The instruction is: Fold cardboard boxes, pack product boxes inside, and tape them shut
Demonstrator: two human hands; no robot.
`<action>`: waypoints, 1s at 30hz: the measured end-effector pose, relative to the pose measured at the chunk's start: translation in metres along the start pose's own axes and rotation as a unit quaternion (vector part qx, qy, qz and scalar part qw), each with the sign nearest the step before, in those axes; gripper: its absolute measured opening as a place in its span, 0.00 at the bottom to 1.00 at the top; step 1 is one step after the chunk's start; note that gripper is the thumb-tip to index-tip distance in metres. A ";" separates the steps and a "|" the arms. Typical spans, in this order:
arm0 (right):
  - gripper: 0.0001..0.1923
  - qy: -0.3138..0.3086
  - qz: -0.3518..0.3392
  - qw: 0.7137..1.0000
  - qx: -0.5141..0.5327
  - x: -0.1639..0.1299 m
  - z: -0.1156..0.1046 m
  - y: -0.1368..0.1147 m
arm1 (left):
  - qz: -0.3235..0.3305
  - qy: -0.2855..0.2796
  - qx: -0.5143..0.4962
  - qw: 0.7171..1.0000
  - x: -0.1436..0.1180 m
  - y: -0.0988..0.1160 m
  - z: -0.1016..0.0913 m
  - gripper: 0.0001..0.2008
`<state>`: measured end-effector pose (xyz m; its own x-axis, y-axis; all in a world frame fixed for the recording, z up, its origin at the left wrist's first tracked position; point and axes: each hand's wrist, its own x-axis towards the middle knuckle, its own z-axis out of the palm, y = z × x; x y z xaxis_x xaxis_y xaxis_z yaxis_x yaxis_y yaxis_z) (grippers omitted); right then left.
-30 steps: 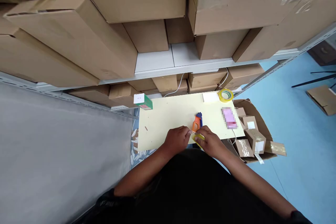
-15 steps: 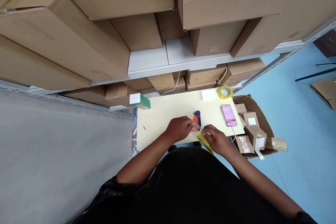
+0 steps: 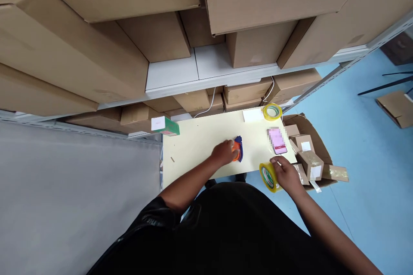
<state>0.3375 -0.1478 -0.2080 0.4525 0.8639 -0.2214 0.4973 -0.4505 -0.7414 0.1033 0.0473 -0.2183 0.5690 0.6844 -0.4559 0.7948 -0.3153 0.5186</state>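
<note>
My left hand is closed on an orange and blue tape dispenser that lies on the pale yellow table. Its fingertips cover part of the orange side. Past the table's front edge, my right hand grips a roll of yellowish packing tape by its rim. The roll is tilted, and a green and white lining shows inside its core. The two hands are well apart, with no strip of tape visible between them.
On the table are a second tape roll, a white box, a phone and a green box. A large carton of small boxes stands at the right. Shelves with cartons rise behind.
My right hand has moved right with the tape roll, away from the dispenser. My left hand has shifted onto the dispenser's orange side. The clear strip between the hands is no longer seen.
</note>
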 end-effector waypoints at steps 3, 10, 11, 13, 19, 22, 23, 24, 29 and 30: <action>0.22 0.052 0.037 0.998 0.023 0.003 0.001 -0.002 | 0.031 -0.025 0.046 0.998 0.010 0.014 0.046 0.31; 0.23 0.105 0.069 0.992 0.032 0.015 -0.003 -0.001 | 0.022 -0.044 0.068 0.996 0.038 0.014 0.083 0.18; 0.23 0.104 0.070 0.991 0.035 0.016 -0.004 0.001 | 0.006 -0.029 0.019 0.999 0.041 0.010 0.081 0.14; 0.23 0.102 0.071 0.991 0.050 0.018 -0.006 0.006 | -0.029 0.005 -0.092 0.995 0.044 0.000 0.074 0.11; 0.23 0.102 0.093 0.985 0.108 0.028 -0.001 0.010 | -0.109 0.055 -0.312 0.942 0.025 -0.020 0.032 0.10; 0.22 0.103 0.076 0.982 0.142 0.036 0.008 -0.008 | -0.104 0.125 -0.545 0.822 0.003 -0.016 0.003 0.11; 0.22 0.101 0.065 0.981 0.152 0.039 0.010 -0.017 | -0.095 0.145 -0.633 0.754 -0.004 -0.014 -0.005 0.11; 0.22 0.099 0.054 0.981 0.160 0.041 0.013 -0.028 | -0.084 0.157 -0.708 0.684 -0.011 -0.011 -0.014 0.10; 0.18 0.082 -0.001 0.975 0.205 0.046 0.029 -0.089 | -0.047 0.152 -0.865 0.476 -0.039 -0.006 -0.041 0.09; 0.18 0.076 -0.009 0.974 0.215 0.046 0.032 -0.099 | -0.047 0.149 -0.873 0.463 -0.044 -0.007 -0.044 0.09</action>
<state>0.2855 -0.0568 -0.1651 0.5671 0.8127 -0.1341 0.1656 -0.2720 -0.9479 0.0635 0.0482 -0.1696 0.2881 0.7838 -0.5502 -0.7160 0.5578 0.4197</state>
